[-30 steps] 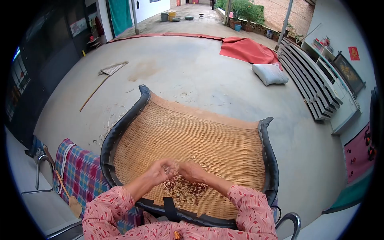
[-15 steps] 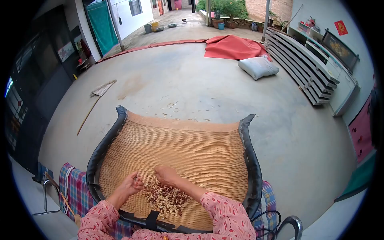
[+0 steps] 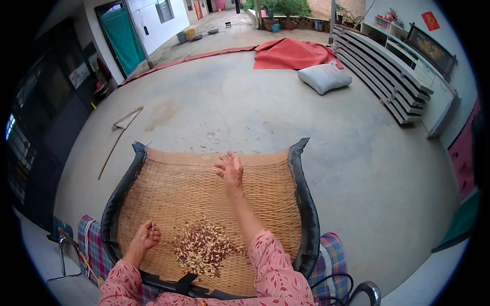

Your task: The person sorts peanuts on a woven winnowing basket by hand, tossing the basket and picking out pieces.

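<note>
A woven winnowing basket point(image 3: 204, 173) with a black wrapped rim lies across the person's lap. Near its close edge is a loose pile of pale and dark-red kernels point(image 3: 204, 249), which look like peanuts. Over the far lip of the basket my right hand point(image 3: 231, 171) reaches out, its fingers apart and nothing visible in them. My left hand point(image 3: 146, 236) hovers beside the pile, to its left, with fingers curled together. Whatever they may hold is hidden.
Pale scraps point(image 3: 212, 137) litter the concrete floor beyond the basket. A long-handled mop point(image 3: 125, 121) lies at left. Farther off are a red sheet point(image 3: 291, 53), a stuffed sack point(image 3: 325, 77) and stacked grey panels point(image 3: 383, 76). A metal chair arm point(image 3: 371, 290) is close at right.
My right hand has moved forward from the pile to the basket's far lip, and its fingers have opened. The left hand stays closed, a little left of the pile. The view has shifted slightly.
</note>
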Demonstrator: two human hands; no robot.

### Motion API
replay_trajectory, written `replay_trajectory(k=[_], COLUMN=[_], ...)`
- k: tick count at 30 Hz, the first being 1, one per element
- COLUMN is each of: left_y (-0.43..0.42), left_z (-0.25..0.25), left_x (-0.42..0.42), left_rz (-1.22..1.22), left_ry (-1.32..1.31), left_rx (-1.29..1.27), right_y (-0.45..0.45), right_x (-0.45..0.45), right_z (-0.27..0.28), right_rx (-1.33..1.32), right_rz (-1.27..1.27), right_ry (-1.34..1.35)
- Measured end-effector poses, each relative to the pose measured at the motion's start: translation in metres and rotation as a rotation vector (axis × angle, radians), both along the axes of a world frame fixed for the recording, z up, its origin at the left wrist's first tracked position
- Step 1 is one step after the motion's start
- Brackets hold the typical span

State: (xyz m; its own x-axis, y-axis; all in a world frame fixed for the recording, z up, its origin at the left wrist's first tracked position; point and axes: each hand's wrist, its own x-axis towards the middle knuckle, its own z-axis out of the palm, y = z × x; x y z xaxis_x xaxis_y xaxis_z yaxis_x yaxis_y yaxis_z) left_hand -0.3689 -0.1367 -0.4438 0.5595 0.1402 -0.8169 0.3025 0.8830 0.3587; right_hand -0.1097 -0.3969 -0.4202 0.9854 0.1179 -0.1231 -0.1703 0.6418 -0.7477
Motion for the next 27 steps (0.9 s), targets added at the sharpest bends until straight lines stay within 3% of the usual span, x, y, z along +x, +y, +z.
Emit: replay_trajectory(k=[2,6,9,12,27], left_y=[0.004,0.007,0.007,0.008,0.005], left_z=[-0.003,-0.006,-0.009,-0.010,-0.008], left_x=[0.001,0.001,0.000,-0.002,-0.003], left_rz=[0.018,-0.002,-0.024,-0.037,-0.016], left_ry=[0.016,0.014,0.005,0.020,0.047], left_rx=[0.034,0.017,0.018,0.040,0.047], right_y=[0.003,0.030,0.042,0.042,0.038], right_x=[0.006,-0.027,-0.050,-0.061,-0.060], right_z=[-0.032,-0.074,-0.105,-0.112,-0.116], right_rx=[-0.410,-0.842,-0.970,-1.082,-1.110], right_rz=[0.063,0.097,0.130,0.097,0.076], right_ry=[-0.147,-0.273,-0.349,-0.422,-0.421])
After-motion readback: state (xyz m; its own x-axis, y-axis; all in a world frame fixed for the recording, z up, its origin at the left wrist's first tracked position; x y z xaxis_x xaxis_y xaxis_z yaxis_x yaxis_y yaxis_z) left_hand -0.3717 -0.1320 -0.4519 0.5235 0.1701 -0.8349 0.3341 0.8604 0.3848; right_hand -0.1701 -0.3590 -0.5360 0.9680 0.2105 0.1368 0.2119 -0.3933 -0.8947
